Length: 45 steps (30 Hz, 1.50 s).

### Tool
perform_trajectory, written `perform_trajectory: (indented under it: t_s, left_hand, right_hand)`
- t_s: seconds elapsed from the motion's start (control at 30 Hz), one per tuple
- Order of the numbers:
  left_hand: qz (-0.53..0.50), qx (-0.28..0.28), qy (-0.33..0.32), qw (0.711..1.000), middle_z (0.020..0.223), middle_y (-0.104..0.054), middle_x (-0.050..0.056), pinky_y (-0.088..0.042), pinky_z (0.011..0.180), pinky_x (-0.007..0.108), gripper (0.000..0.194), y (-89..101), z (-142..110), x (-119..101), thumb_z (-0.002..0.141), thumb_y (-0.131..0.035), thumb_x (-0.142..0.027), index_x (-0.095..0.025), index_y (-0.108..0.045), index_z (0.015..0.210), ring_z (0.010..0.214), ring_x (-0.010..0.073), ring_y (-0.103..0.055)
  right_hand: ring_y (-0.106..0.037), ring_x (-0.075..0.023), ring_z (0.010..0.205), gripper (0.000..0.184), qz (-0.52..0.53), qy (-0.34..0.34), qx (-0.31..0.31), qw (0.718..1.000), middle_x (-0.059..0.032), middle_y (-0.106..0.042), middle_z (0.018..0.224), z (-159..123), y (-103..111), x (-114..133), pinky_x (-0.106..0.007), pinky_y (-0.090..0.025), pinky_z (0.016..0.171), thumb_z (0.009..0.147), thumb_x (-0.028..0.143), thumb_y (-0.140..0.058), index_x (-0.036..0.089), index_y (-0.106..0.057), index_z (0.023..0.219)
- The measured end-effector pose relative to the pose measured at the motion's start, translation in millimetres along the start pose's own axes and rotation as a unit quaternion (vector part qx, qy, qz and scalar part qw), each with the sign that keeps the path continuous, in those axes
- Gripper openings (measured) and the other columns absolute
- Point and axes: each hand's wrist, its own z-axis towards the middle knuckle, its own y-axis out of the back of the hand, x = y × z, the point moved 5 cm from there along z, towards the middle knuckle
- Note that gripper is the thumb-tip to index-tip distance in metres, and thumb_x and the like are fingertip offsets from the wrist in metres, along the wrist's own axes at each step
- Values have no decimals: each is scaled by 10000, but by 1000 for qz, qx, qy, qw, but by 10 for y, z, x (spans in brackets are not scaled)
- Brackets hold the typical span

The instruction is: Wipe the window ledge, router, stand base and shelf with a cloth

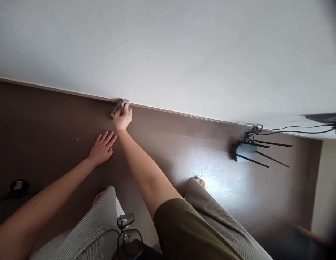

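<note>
Well, right hand (121,117) closed on grey cloth (119,107), apparently pressed to pale trim (170,112) running 9-to-3 o'clock; left hand (101,148) open, flat, empty, at 7 o'clock.

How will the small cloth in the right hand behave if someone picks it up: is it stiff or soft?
The cloth is probably soft and floppy, because it bunches into folds in the right hand. It is likely light for its size, since the fingers hold it easily against the pale trim. It seems unlikely to roll or break.
</note>
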Motion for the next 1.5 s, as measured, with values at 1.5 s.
perform_trajectory:
  t_s: [1.5]
  left_hand:
    - [-163, -379, 722, 556, 1146, -588, 129, -367, 1020, 491, 380, 400, -1639, 1821, 755, -462, -38, -144, -561, 1106, 1179, 305, -515]
  right_hand:
    - [-546, -211, 1150, 552, -147, 290, 194, 925, -163, -551, 1259, -1299, -1405, 294, -379, -462, 1037, 826, 73, -417, 145, -560, 1354]
